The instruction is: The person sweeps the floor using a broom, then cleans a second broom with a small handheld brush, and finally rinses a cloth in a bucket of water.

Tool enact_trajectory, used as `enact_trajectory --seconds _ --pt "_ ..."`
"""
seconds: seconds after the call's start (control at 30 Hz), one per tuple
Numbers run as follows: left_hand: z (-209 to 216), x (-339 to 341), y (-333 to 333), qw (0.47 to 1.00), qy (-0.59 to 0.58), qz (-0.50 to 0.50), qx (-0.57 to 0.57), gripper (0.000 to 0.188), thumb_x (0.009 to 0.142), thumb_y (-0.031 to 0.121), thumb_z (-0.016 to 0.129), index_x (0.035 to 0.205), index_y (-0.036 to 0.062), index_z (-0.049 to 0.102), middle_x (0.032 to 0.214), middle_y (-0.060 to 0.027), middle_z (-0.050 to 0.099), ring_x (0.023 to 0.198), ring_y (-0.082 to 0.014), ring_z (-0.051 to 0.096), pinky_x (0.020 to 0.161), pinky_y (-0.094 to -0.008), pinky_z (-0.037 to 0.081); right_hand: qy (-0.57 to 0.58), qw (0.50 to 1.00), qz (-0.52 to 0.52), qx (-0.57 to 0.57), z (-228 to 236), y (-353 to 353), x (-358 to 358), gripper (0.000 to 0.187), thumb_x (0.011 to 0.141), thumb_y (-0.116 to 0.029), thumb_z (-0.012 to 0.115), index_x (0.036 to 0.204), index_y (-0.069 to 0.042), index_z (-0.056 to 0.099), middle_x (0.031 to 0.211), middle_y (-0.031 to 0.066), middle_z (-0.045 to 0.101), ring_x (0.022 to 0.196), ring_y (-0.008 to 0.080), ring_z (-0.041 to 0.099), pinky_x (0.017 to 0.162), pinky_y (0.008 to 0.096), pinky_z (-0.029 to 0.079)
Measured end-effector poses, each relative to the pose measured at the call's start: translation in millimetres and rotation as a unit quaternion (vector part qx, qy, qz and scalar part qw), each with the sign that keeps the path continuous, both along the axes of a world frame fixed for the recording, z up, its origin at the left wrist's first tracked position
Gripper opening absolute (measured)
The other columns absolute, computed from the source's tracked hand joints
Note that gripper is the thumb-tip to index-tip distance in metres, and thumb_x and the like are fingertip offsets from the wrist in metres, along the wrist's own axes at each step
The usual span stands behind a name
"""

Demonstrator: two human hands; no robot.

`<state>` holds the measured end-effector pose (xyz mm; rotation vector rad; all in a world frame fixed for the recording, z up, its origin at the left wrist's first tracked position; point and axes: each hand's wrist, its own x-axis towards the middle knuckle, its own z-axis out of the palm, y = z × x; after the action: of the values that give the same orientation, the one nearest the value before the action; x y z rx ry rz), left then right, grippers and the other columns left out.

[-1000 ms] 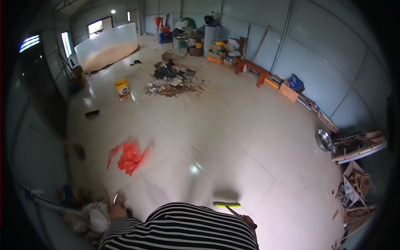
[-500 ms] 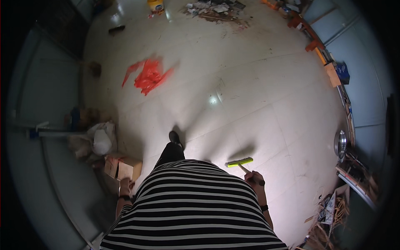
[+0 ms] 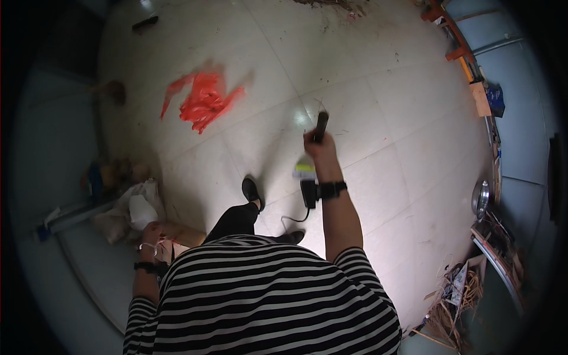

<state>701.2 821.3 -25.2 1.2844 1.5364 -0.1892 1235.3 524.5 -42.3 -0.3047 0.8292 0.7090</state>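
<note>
Two bare hands are held well apart, beyond the near striped shirt (image 3: 266, 296). On the near left, the left hand (image 3: 152, 234) hangs over a cardboard box (image 3: 192, 235), close to a white bag (image 3: 143, 212); I cannot tell whether it touches either, or how its fingers are set. A little farther off, right of the middle, the right hand (image 3: 319, 145) wraps its fingers round the dark handle (image 3: 321, 125) of a green-headed brush (image 3: 305, 170). The handle's end points far, and the head shows on the near side of the fist, partly behind the wrist; gripping by the handle probably keeps the fingers off the bristles. A black device (image 3: 308, 193) sits against that wrist, seemingly strapped there so the hand stays free. Farther left, a red plastic sheet (image 3: 207, 100) lies crumpled on the floor (image 3: 378, 171). At the right wall, a silver basin (image 3: 482, 200) seems stood on edge, perhaps to save room.
</note>
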Motion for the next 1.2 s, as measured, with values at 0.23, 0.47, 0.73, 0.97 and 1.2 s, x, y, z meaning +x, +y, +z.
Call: enact_trajectory --seconds 0.23,0.47,0.73,0.97,1.2 --pt "-15 25 66 0.99 -0.033 0.134 0.02 0.022 0.079 0.009 0.049 0.101 0.0062 0.047 0.074 -0.0102 0.051 0.053 -0.0187 0.055 0.039 -0.0275 0.043 -0.164 0.971 -0.103 0.137 26 -45 28 0.02 0.073 -0.004 0.045 0.056 -0.009 0.034 0.05 -0.0016 0.032 0.042 0.0106 0.035 0.04 0.0209 0.035" --pt "-59 105 37 0.988 -0.064 0.088 -0.109 0.022 0.078 0.013 0.051 0.1 0.0079 0.047 0.074 -0.0091 0.052 0.055 -0.0194 0.054 0.04 -0.03 0.043 -0.044 0.998 -0.042 0.004 96 -154 -24 0.013 0.079 -0.01 0.043 0.068 -0.003 0.041 0.055 0.0013 0.038 0.046 0.0111 0.038 0.04 0.0218 0.037" --pt "-59 158 -28 0.987 -0.095 0.108 -0.074 0.022 0.078 0.008 0.049 0.099 0.0023 0.048 0.068 -0.012 0.051 0.051 -0.0198 0.052 0.045 -0.0319 0.045 0.061 0.966 -0.014 -0.251 -23 -207 75 0.022 0.073 -0.006 0.047 0.053 -0.011 0.038 0.044 0.0009 0.031 0.037 0.0145 0.033 0.035 0.0259 0.034" --pt "-27 175 -154 0.976 -0.01 0.216 -0.016 0.022 0.073 0.006 0.049 0.094 0.0036 0.05 0.064 -0.0114 0.05 0.047 -0.0232 0.053 0.04 -0.0344 0.045 0.036 0.99 0.066 -0.117 23 1 233 0.016 0.073 -0.008 0.046 0.057 -0.008 0.043 0.047 0.001 0.031 0.041 0.0165 0.039 0.041 0.0267 0.038" --pt "25 288 -216 0.998 -0.021 0.014 -0.057 0.033 0.071 0.008 0.054 0.103 -0.0012 0.049 0.078 -0.0146 0.058 0.061 -0.0226 0.06 0.051 -0.0328 0.051 -0.187 0.94 0.278 0.066 -3 -54 305 0.032 0.077 -0.021 0.046 0.051 -0.012 0.029 0.044 -0.0013 0.025 0.038 0.0111 0.025 0.032 0.0232 0.023"
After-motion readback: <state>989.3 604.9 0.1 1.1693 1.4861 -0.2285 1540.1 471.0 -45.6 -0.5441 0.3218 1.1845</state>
